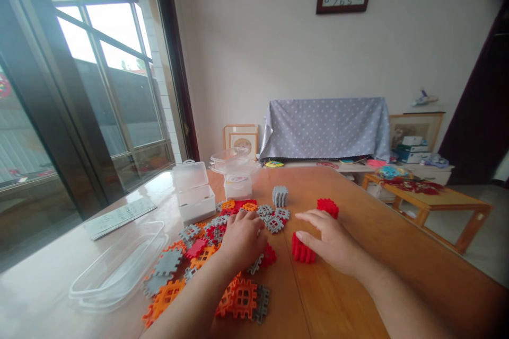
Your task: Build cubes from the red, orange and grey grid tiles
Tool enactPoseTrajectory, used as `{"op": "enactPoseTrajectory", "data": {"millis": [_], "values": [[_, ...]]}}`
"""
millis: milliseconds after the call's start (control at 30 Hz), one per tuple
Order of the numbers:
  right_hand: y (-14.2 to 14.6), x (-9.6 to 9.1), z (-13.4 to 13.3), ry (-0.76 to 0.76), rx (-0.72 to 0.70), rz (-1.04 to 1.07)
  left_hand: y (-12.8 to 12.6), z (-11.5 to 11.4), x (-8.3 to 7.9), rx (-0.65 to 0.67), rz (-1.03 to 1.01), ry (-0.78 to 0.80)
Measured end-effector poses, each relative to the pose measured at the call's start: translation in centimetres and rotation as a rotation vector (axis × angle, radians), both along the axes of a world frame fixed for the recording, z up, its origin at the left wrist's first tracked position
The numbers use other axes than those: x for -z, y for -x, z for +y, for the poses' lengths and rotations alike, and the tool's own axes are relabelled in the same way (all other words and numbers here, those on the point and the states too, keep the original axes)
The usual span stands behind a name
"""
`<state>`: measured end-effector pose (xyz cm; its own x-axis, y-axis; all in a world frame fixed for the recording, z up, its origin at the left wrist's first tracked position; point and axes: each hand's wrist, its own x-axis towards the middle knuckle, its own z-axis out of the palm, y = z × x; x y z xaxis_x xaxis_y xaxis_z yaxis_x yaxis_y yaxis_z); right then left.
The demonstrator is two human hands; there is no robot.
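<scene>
Over the pile of interlocking plastic tiles (pixel 202 257), my left hand (pixel 244 238) is closed, its fingers curled downward. Its fingertips are hidden, so what they hold cannot be made out. The pile mixes orange, grey and red square pieces with notched edges, some with window-like openings. To the right, my right hand (pixel 334 238) is open, with fingers stretched to the left and the thumb just above or against a near stack of red tiles (pixel 303 250). Another red stack (pixel 328 206) stands behind that hand. A grey stack (pixel 280 196) stands farther back, between the two hands.
At the left lie a clear plastic tub (pixel 119 265) and a flat printed booklet (pixel 121 217). Behind the pile stand an open white box (pixel 195 204) and another box (pixel 238 188) with clear lids above it. Everything rests on a wooden table (pixel 345 307).
</scene>
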<state>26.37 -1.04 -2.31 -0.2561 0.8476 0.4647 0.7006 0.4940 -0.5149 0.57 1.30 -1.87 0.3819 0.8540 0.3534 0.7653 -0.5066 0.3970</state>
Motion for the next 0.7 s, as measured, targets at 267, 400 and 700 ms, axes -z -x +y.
{"op": "enactPoseTrajectory", "data": {"millis": [267,400,700], "values": [[0.1,0.2,0.1,-0.025,0.007,0.007,-0.5,-0.9,0.4,0.141,0.065,0.059],[0.4,0.0,0.0,-0.035,0.013,0.035,-0.9,-0.6,-0.2,0.071,-0.105,0.114],[2.4,-1.0,-1.9,-0.028,-0.122,0.071,-1.9,-1.4,-1.9,0.329,-1.198,0.822]]}}
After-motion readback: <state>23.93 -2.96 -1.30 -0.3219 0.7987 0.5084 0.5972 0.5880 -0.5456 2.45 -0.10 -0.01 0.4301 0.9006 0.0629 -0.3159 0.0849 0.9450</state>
